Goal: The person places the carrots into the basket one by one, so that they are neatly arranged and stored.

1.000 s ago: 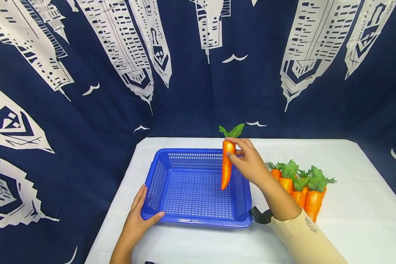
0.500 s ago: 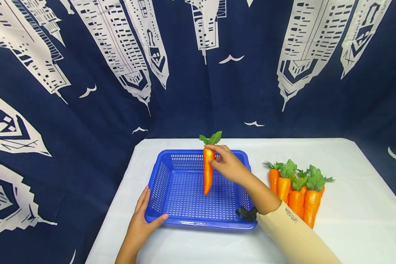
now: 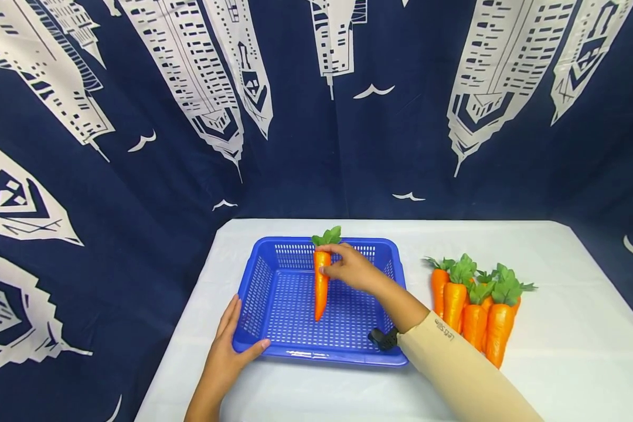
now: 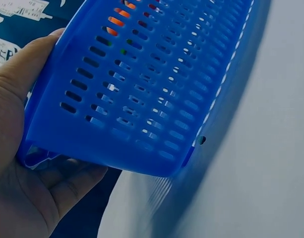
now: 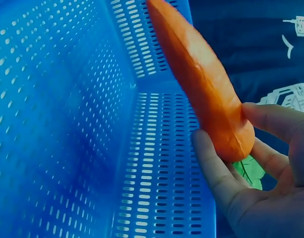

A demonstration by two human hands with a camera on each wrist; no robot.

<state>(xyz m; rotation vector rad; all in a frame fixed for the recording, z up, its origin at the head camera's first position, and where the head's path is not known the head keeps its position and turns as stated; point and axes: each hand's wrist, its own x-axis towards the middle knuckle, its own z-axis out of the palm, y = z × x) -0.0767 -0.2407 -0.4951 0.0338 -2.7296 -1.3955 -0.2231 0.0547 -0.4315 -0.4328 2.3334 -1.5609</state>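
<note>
My right hand (image 3: pixel 350 269) pinches an orange carrot (image 3: pixel 321 287) near its leafy top, thumb on one side and fingers on the other. The carrot hangs tip down over the blue plastic basket (image 3: pixel 322 355). In the right wrist view the carrot (image 5: pixel 204 79) shows large between thumb and fingertips, beside the basket's slotted wall (image 5: pixel 161 163). My left hand (image 3: pixel 227 351) rests on the basket's near left corner, thumb over the front rim and straight fingers along the left side. The left wrist view shows that hand (image 4: pixel 23 124) spanning the corner.
Several more carrots (image 3: pixel 475 322) with green leaves lie bunched to the right of the basket on the white tabletop (image 3: pixel 575 328). A dark blue cloth (image 3: pixel 295 176) printed with white buildings hangs behind. A black wrist camera (image 3: pixel 384 339) overlaps the basket's front right corner.
The right hand has carried the carrot leftward and lower, from the basket's right side to over its middle. The left hand stays at the corner.
</note>
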